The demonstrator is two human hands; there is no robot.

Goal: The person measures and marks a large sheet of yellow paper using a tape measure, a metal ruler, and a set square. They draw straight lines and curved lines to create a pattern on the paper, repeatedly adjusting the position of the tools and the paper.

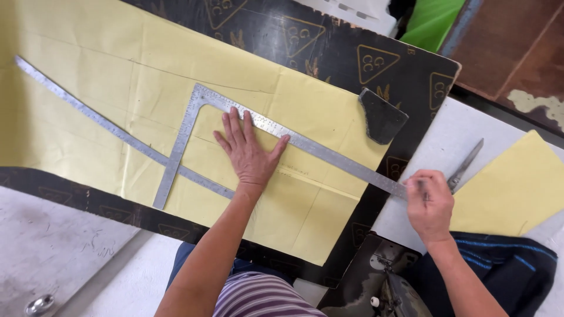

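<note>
My left hand lies flat, fingers spread, on a large yellow paper sheet and presses against the long arm of a metal L-square. My right hand pinches the far right end of that same arm. The square's short arm runs down to the left and crosses a long straight metal ruler lying slantwise on the paper. Faint pencil lines show on the sheet.
The paper rests on a dark board with gold triangle marks. A dark grey flat piece weighs the paper's right edge. Scissors lie by a second yellow sheet. Dark blue cloth and a sewing machine part sit below.
</note>
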